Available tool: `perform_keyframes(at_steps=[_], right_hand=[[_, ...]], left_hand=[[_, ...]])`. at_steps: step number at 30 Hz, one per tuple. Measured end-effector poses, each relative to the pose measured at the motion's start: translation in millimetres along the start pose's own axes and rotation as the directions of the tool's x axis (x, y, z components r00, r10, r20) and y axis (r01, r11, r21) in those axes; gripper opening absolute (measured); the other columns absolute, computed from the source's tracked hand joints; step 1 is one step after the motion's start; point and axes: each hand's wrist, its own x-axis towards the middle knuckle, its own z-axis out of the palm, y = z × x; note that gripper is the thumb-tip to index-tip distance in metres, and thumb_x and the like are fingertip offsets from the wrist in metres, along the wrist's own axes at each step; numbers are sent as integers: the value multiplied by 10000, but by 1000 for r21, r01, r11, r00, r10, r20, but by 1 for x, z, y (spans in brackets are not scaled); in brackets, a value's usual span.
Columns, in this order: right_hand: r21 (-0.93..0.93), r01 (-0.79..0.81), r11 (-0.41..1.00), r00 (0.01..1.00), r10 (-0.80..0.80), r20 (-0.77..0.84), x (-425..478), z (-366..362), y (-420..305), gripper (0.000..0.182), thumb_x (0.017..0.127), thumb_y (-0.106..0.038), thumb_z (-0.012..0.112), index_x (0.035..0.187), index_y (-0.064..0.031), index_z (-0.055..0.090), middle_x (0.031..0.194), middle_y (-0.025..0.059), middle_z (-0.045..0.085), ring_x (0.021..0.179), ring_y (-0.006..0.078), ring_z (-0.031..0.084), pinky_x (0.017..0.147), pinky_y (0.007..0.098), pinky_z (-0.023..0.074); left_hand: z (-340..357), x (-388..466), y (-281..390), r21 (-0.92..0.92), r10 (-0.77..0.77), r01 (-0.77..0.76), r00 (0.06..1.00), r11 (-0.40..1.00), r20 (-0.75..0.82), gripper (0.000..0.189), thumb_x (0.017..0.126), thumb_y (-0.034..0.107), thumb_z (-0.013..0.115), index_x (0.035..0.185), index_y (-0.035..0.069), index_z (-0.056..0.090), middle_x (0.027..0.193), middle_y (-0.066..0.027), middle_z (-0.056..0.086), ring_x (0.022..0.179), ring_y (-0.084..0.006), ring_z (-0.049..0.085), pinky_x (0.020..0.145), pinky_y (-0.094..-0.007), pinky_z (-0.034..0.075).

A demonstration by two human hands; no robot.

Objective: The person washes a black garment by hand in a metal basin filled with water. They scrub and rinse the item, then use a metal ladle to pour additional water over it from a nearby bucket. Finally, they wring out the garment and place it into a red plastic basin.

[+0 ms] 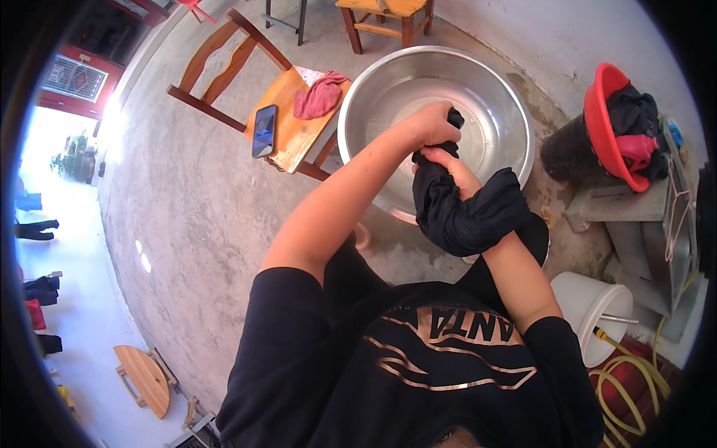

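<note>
My left hand (434, 124) grips one twisted end of a black cloth garment (468, 210) above a large stainless steel basin (381, 101). Just below it, my right hand (452, 168) is closed around the same twisted stretch. The rest of the cloth hangs in a loose bunch over my right wrist and forearm. Light reflects off the basin's bottom, and I cannot tell whether any water lies in it. Parts of my fingers are hidden by the cloth.
Left of the basin stands a wooden chair (269, 115) bearing a smartphone (264, 131) and a pink cloth (322, 96). On the right, a red basin (600, 112) holding dark clothes and a pink bottle (637, 150) tilts beside a black bucket (568, 150). A white bucket (582, 305) and yellow hose (622, 386) lie nearer.
</note>
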Motion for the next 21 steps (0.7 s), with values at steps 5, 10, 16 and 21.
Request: perform_keyframes(at_steps=[5,10,16,21], right_hand=[[-171,227,959,973,-216,82,23,-27,-2,352,817,-313,675,1006,-47,544,783,41,574,588,123,558,537,243,466],[-274,483,832,868,-496,24,32,-28,7,467,815,-323,682,1101,-17,475,868,70,564,652,151,582,567,264,485],[-184,443,877,882,-463,-83,23,-18,12,554,811,-320,686,1194,-30,411,960,115,556,749,232,626,554,325,521],[-218,456,863,872,-482,-85,22,-16,13,567,801,-323,695,1196,-25,418,963,115,561,734,227,619,553,327,516]], left_hand=[[-1,2,-22,-389,-133,102,990,915,-54,415,655,108,663,1020,-51,545,872,-138,584,790,-211,585,663,-326,486],[2,1,-22,-435,-176,143,984,889,-37,382,665,107,672,979,-65,541,847,-133,583,731,-206,586,639,-322,495],[3,5,-30,-419,-158,122,986,900,-54,388,671,114,666,984,-77,537,846,-143,588,738,-215,591,641,-332,493],[2,0,-22,-337,-173,143,983,930,-61,418,661,140,673,994,-77,542,853,-150,592,762,-215,591,654,-331,491]])
